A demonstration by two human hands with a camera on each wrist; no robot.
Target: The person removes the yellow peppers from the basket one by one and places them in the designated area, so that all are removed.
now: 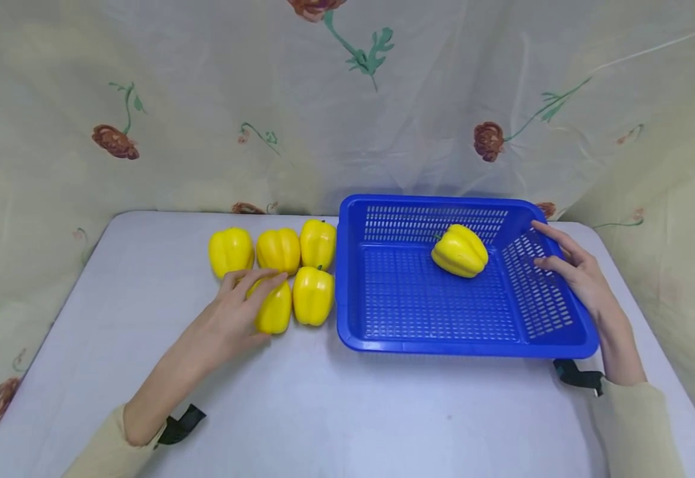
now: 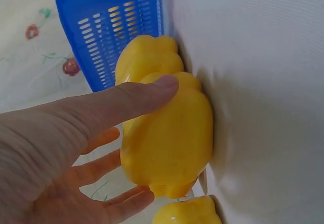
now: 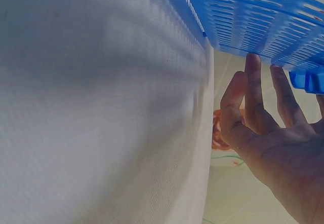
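My left hand holds a yellow bell pepper on the table. In the left wrist view its thumb lies across the pepper, with the other fingers around the far side. Four is not needed to picture the rest: several more yellow bell peppers sit close behind and beside it. My right hand grips the right side of a blue plastic basket, fingers against its outer wall in the right wrist view. One yellow bell pepper lies on its side in the basket.
The white table ends near the basket's back, where a flower-patterned curtain hangs. The pepper group stands right beside the basket's left wall. Black straps show at both wrists.
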